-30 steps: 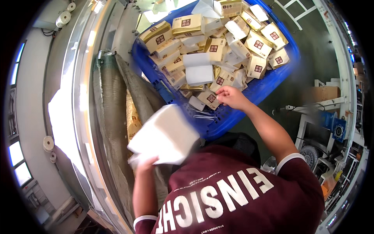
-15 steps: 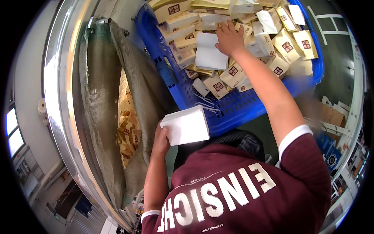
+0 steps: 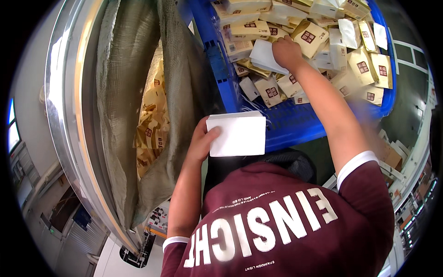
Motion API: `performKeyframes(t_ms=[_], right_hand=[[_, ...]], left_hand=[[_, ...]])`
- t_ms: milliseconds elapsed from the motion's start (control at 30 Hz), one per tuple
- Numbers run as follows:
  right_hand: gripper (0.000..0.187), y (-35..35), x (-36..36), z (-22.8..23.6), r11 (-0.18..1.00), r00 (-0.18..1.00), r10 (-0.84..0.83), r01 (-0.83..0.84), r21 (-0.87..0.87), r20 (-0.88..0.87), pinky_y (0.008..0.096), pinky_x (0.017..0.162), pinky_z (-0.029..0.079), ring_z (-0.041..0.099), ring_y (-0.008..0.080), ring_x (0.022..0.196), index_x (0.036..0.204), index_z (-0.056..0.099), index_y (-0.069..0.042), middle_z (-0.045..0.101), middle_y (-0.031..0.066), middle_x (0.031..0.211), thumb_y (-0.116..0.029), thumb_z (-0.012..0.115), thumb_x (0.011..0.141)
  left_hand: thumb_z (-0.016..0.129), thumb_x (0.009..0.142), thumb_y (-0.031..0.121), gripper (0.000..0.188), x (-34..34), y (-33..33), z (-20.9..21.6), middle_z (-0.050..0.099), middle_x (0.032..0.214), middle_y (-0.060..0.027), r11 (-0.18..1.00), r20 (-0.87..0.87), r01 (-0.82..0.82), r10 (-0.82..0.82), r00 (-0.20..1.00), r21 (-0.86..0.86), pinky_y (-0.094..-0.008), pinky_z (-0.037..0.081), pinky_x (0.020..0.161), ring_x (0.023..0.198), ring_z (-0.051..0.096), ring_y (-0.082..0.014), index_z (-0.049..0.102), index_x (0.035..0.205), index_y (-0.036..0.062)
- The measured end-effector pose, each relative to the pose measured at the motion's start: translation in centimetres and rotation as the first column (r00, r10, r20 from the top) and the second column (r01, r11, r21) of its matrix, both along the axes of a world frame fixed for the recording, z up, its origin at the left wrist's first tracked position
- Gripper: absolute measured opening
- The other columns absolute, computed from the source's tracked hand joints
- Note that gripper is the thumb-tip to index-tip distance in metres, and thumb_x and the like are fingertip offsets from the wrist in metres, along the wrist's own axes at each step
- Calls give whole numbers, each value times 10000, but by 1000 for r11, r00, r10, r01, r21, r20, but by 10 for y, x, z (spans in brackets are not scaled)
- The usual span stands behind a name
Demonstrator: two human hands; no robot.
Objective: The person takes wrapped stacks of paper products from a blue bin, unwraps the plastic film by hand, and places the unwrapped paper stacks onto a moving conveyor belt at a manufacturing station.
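My left hand grips a white stack of folded tissue paper by its left side, thumb on top, just in front of the blue basket's near edge. Inside the blue plastic basket, my right hand is closed on the right end of another white tissue stack, which lies tilted among the packs. The right fingertips are partly hidden. Around that hand are many cream-and-gold tissue packs with dark square prints, some torn open with white paper showing.
To the left hangs a grey-green woven sack, its mouth gaping over crumpled gold wrappers. A long metal rail runs beside the sack. Cardboard lies at the right, beyond the basket.
My right hand has gone from spread fingers over the packs to a closed grip on the white stack, which now tilts. The view has shifted; my left hand still holds its stack.
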State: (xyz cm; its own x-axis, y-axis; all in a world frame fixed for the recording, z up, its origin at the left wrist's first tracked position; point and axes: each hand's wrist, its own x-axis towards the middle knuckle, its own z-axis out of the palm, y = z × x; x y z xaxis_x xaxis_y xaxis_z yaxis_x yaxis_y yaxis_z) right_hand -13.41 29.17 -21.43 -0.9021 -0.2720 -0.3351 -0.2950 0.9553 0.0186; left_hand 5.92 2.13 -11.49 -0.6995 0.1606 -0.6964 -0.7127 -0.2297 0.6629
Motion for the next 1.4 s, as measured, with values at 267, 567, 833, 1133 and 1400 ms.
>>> performKeyframes(t_ms=[267,567,833,1133,1400], right_hand=[[160,-6,-2,-7,994,994,-106,107,-24,28,367,730,484,540,257,936,838,613,-69,600,84,918,-60,488,739],[110,10,6,7,987,997,-76,73,-144,-13,388,673,471,577,275,812,767,624,-78,606,111,800,-162,598,701],[75,17,15,19,901,998,25,-50,-431,-63,399,582,440,555,315,660,700,534,-45,574,128,673,-106,562,667],[175,-8,97,220,591,958,60,-259,-763,-279,323,575,448,547,244,624,730,528,-47,557,67,683,36,592,589],[169,-47,160,263,467,880,325,-469,-750,-347,324,611,469,562,232,630,717,527,-44,591,63,752,-12,631,588]], left_hand=[[477,781,579,745,18,-5,-14,506,1118,-122,974,-66,-133,147,987,181,-318,356,903,1025,482,-188,397,1186,-40],[509,734,620,805,19,-4,-12,510,1108,-118,984,-148,-61,86,985,165,-317,357,899,1024,482,-190,400,1181,-40],[623,733,356,643,16,-3,-4,504,1106,-120,982,-141,-48,74,987,181,-312,375,881,1010,492,-193,380,1180,-37],[590,663,62,525,-3,6,8,515,1021,-155,999,-144,26,-22,989,29,-311,416,826,939,520,-202,365,1115,-86],[629,644,71,536,-31,17,46,507,1017,-148,993,-317,112,-91,944,48,-305,414,829,943,515,-197,363,1083,-83]])
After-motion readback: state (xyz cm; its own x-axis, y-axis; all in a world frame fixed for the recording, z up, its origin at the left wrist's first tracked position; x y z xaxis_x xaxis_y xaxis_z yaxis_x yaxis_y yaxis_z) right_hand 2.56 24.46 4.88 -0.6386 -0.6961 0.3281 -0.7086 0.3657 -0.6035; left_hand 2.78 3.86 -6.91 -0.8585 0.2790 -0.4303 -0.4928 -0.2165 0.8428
